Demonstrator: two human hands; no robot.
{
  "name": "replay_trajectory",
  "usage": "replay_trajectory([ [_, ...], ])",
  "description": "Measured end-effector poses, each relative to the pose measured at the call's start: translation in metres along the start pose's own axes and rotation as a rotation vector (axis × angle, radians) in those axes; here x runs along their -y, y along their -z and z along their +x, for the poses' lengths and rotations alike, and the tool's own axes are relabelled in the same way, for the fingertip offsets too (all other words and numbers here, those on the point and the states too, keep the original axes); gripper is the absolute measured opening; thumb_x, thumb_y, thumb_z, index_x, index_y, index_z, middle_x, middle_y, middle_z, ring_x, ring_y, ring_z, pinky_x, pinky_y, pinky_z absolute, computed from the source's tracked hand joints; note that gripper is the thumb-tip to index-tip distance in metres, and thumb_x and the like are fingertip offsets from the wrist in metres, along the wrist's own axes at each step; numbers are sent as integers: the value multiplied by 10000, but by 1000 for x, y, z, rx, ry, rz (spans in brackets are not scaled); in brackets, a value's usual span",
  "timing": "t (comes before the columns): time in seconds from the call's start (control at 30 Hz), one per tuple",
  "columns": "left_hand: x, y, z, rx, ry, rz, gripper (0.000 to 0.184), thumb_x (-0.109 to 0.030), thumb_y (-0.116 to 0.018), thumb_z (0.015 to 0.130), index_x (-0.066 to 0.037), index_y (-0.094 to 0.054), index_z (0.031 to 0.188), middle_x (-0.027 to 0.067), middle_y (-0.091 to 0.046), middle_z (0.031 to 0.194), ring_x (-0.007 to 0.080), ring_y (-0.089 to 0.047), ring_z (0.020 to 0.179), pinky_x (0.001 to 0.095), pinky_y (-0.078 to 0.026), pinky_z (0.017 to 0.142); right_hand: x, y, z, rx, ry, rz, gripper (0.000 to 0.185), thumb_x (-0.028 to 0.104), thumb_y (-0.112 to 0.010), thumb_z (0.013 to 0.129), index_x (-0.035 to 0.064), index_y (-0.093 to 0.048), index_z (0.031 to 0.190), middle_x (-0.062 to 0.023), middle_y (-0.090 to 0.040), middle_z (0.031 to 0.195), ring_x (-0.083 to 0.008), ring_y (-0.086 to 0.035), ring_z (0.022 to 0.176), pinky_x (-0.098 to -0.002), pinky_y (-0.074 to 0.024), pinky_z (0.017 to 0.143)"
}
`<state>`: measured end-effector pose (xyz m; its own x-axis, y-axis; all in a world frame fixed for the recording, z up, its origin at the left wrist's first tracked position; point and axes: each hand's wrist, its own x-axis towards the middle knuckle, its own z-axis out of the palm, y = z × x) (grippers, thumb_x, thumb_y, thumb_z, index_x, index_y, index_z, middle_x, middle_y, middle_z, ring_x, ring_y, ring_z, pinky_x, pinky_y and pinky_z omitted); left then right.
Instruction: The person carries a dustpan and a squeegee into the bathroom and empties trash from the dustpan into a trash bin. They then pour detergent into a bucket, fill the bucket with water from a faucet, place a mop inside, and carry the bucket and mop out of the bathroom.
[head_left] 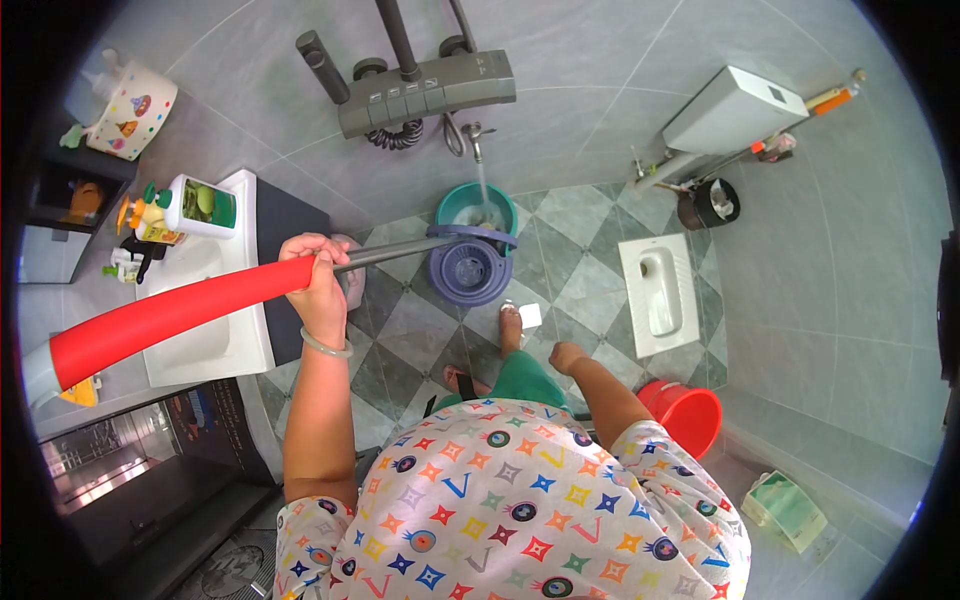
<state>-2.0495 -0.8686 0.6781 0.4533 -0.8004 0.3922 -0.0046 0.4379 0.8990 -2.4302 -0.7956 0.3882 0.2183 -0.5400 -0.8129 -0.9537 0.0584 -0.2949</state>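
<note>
My left hand (318, 272) is closed around a mop handle, at the end of its red sleeve (190, 308). The grey pole (395, 251) slants away toward a bucket; the mop's far end is not clearly visible. Water runs from a wall tap (477, 140) into the teal part of the bucket (449, 203). In front of it sits the purple wringer basket (468, 272), with a purple bar across between the two. My right hand (568, 357) hangs beside my leg, fingers curled, with nothing visible in it.
At left stands a white washbasin (255, 330) with several bottles (203, 205). A squat toilet (640, 330) is set in the tiled floor at right, near a black bin (712, 203). A red bucket (697, 420) stands behind my right arm. A shower panel (430, 95) juts from the wall.
</note>
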Motion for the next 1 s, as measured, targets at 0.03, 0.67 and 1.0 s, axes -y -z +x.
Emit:
replay_trajectory([
  [0.03,-1,-1,-1,0,1,7,125,50,-430,797,-23,-454,895,78,-471,744,155,-480,640,354,-459,746,1,6,-2,0,-8,3,301,260,-521,748,40,-623,926,-194,-604,969,-334,-564,934,-387,-440,809],
  [0.67,1,3,-1,3,-1,-23,174,95,-431,777,-22,-450,905,90,-484,785,145,-489,634,352,-470,732,32,12,6,10,39,23,283,253,-547,745,39,-623,915,-191,-604,967,-335,-566,932,-391,-443,810],
  [1.0,1,0,2,3,-10,-2,184,105,-421,772,-18,-453,905,90,-485,789,145,-493,634,353,-471,737,16,14,4,-11,35,8,289,249,-531,746,33,-629,911,-195,-606,956,-338,-563,934,-392,-443,805],
])
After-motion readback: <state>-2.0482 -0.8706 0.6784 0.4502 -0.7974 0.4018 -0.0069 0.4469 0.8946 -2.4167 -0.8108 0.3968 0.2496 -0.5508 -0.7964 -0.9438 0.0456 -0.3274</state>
